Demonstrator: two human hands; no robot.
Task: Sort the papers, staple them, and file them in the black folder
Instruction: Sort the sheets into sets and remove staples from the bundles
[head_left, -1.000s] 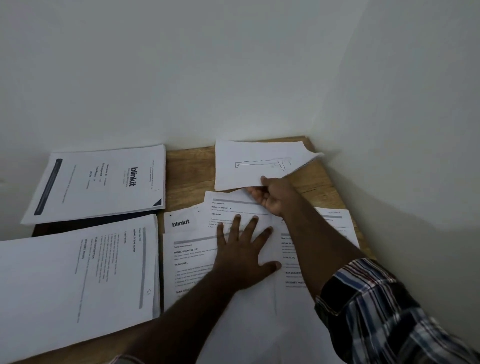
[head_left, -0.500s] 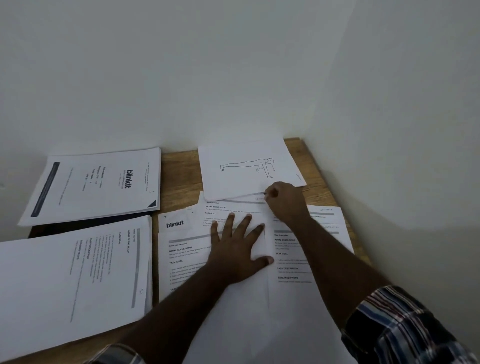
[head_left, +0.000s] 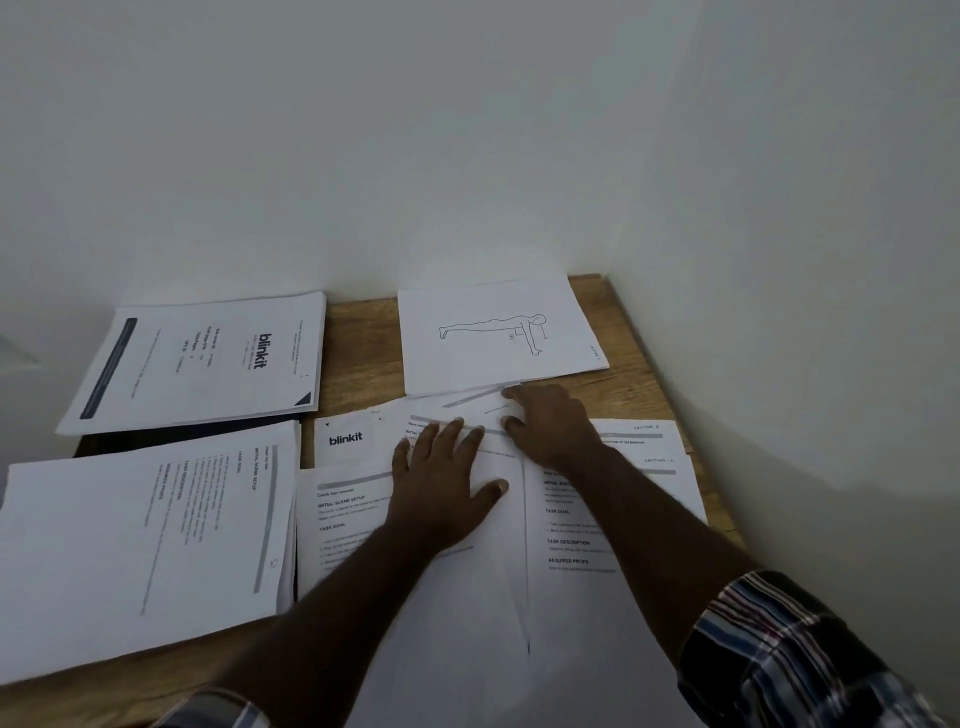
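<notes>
Taking the white sheet with the line drawing of a figure in a push-up pose as the landmark: far to its left, across a strip of bare wood, lies a flat white stapled-looking stack printed sideways with the bold word "blinkit", a dark bar along one edge and a dark triangle at one corner. A dark flat edge, perhaps the black folder, shows from under that stack's near side; I cannot tell for sure. Below-left of the landmark, nearer the viewer, a second white stack reads sideways "INITIAL SCENE SETUP", "TASK GOAL" and "TASK DESCRIPTION".

Directly below the landmark, overlapping loose white printed sheets are spread out; one carries "blinkit", another "INITIAL SCENE SETUP" and "TASK GOAL". The left hand lies flat on them, palm down, fingers straight and slightly spread, holding nothing. Just right of it, the right hand rests with fingers extended, fingertips touching the sheets at the landmark's near edge, gripping nothing. Below-right of the landmark more white sheets show "TASK GOAL", "TASK DESCRIPTION", "REQUIRED PROPS" and handwritten corner notes too small to read. A plaid sleeve covers the right arm. Everything sits on a light, grained wooden surface.
</notes>
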